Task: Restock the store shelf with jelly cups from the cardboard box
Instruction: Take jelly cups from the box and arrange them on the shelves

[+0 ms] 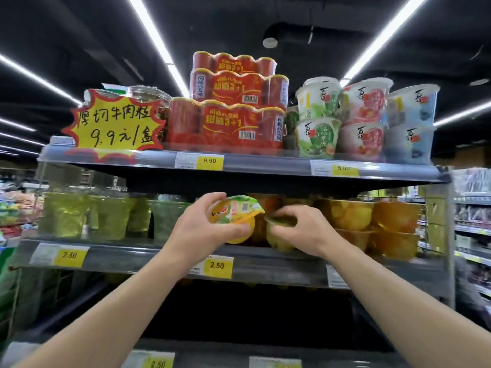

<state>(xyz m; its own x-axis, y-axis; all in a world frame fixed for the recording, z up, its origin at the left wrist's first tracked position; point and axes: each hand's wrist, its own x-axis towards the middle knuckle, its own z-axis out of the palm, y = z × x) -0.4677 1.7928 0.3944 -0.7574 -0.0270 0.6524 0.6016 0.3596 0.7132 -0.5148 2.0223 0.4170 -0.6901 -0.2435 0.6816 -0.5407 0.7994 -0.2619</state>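
- Both hands are up at the middle shelf (pixel 148 257). The cardboard box is not in view, so we cannot say how much stock remains.
- Left hand (pixel 198 229) grasps a yellow jelly cup (pixel 235 216), fingers over the far rim and thumb under the near edge; the lid tilts toward us, and the cup is above the shelf lip, not yet seated.
- Right hand (pixel 305 229) has its fingertips curled over the lid of a second cup (pixel 281 235), which appears to be resting on the shelf just to the right of the first. We read this as a light grip.
- The gap being filled lies between the green cups (pixel 87 216) on the left and the orange cups (pixel 372 221) stacked two high on the right.
- Our judgement for the step: level the tilted cup before lowering it, so that the base lands flat.
- Push each cup back until it meets the row behind, then release; letting go early risks a roll off the shelf lip.
- Mind the upper shelf (pixel 265 166) close overhead; knuckle room looks tight, so we should slide the cups in low rather than lift them.
- Keep the yellow cups above the 2.50 price tag (pixel 217 266) and out of the neighbouring flavours.
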